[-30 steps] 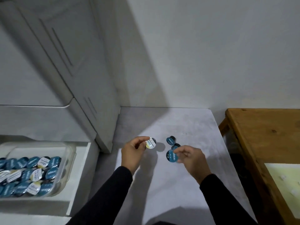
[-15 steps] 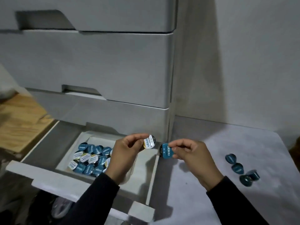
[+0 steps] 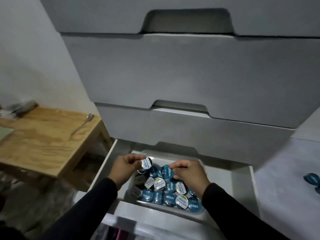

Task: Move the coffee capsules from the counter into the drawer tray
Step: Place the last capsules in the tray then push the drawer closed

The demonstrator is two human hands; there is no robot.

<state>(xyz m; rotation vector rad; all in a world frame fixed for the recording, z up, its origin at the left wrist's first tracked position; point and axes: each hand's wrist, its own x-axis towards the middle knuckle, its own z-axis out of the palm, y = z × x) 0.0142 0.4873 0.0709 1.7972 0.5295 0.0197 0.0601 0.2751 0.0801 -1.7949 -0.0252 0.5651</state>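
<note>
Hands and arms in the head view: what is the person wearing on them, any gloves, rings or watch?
Both arms are covered by plain black long sleeves that end at the wrists, with no visible logo or pattern. The left hand and the right hand are bare: no gloves, and no ring or watch shows, though the picture is slightly blurred.

both hands over the tray, a capsule in each

left hand (image 3: 124, 166) pinches a white-lidded capsule (image 3: 146, 163), right hand (image 3: 190, 172) a blue capsule (image 3: 168, 172), above the tray (image 3: 173, 211) of capsules in the open drawer (image 3: 242, 189).
</note>
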